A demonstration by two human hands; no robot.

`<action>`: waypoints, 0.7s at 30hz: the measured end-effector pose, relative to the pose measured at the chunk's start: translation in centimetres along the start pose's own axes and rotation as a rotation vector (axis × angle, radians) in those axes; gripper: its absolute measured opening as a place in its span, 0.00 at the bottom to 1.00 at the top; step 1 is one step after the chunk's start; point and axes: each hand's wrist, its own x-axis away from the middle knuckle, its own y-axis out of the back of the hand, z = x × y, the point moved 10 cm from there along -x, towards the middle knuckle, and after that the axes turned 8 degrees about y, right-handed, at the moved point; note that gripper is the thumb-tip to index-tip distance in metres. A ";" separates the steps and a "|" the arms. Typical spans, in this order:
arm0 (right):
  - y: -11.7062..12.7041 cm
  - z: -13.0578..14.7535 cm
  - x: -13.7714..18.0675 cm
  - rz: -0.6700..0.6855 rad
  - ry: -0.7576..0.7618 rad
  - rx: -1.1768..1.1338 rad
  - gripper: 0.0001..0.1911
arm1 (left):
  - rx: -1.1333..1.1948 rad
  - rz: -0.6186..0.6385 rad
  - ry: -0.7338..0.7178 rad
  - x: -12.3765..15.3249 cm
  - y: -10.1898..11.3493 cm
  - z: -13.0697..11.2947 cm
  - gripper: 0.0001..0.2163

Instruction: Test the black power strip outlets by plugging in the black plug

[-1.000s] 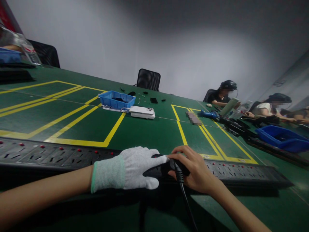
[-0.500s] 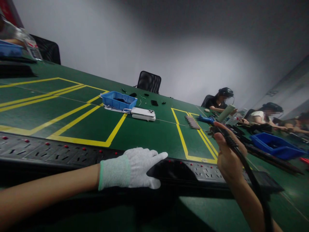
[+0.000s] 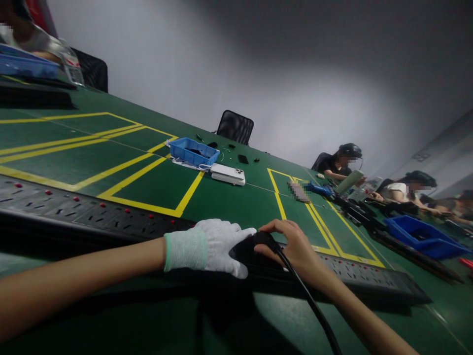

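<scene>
My left hand [image 3: 216,244], in a white knit glove, lies flat with its fingers stretched out on a long black power strip [image 3: 92,217] that runs along the near edge of the green table [image 3: 229,202]. My bare right hand [image 3: 295,246] is closed on a black plug [image 3: 264,239] with a black cable [image 3: 310,305], and holds it down against the strip just beyond my left fingertips. The cable runs back toward me along my right forearm.
A blue tray [image 3: 192,152], a white phone on a power bank [image 3: 229,174] and small black parts lie mid-table among yellow tape lines. Two people sit at the far right near another blue bin [image 3: 424,236] and tools. A black chair [image 3: 234,127] stands behind the table.
Half a second ago my right hand held the plug lifted off to the right. It has come back down and left onto the strip. My left hand has stayed in place.
</scene>
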 end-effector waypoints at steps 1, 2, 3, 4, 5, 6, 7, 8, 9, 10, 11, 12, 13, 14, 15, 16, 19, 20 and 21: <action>0.0 0.2 -0.2 0.005 0.000 0.028 0.13 | 0.006 0.002 0.001 0.0 0.0 0.0 0.32; 0.0 0.4 -0.3 0.003 0.001 0.050 0.13 | 0.007 0.003 0.007 0.0 0.1 0.1 0.32; 0.0 0.5 -0.3 -0.007 0.001 0.065 0.13 | 0.004 0.001 0.012 0.0 0.1 0.1 0.32; 0.0 0.5 -0.2 -0.028 -0.001 0.074 0.12 | 0.000 -0.004 0.015 0.0 0.2 0.1 0.33; 0.0 0.5 0.0 -0.061 0.001 0.078 0.12 | -0.006 -0.008 0.014 0.0 0.2 0.0 0.33; 0.0 0.5 0.3 -0.104 0.008 0.079 0.12 | -0.013 -0.011 0.011 0.0 0.1 0.0 0.34; 0.1 0.4 0.8 -0.159 0.021 0.078 0.11 | -0.020 -0.014 0.009 0.0 0.1 0.0 0.35; 0.1 0.5 1.3 -0.219 0.044 0.078 0.11 | -0.027 -0.016 0.006 0.0 0.0 0.0 0.35; 0.1 0.6 1.8 -0.278 0.072 0.080 0.12 | -0.035 -0.019 0.006 0.0 -0.1 0.0 0.36; 0.1 0.7 2.4 -0.330 0.101 0.081 0.12 | -0.042 -0.024 0.006 0.0 -0.2 0.1 0.36; -0.1 0.9 2.8 -0.366 0.133 0.084 0.13 | -0.046 -0.030 0.005 0.0 -0.3 0.1 0.37; -0.3 1.2 3.2 -0.387 0.163 0.088 0.13 | -0.046 -0.038 0.003 0.0 -0.3 0.1 0.37; -0.6 1.4 3.5 -0.398 0.188 0.093 0.14 | -0.041 -0.043 -0.001 0.0 -0.3 0.1 0.37; -1.0 1.7 3.6 -0.399 0.209 0.095 0.14 | -0.036 -0.047 -0.005 0.0 -0.3 0.0 0.36; -1.2 1.9 3.7 -0.398 0.227 0.094 0.15 | -0.032 -0.051 -0.004 0.0 -0.3 0.0 0.36; -1.3 2.0 3.8 -0.395 0.245 0.089 0.16 | -0.031 -0.054 -0.002 0.1 -0.3 0.0 0.36; -1.1 2.0 3.6 -0.366 0.300 0.038 0.19 | -0.035 -0.051 0.001 0.1 -0.2 0.0 0.36; -1.0 2.0 3.4 -0.328 0.324 0.012 0.19 | -0.034 -0.047 0.001 0.1 -0.2 0.0 0.36; -1.0 1.9 3.1 -0.268 0.342 -0.015 0.20 | -0.030 -0.041 0.003 0.1 -0.2 -0.1 0.36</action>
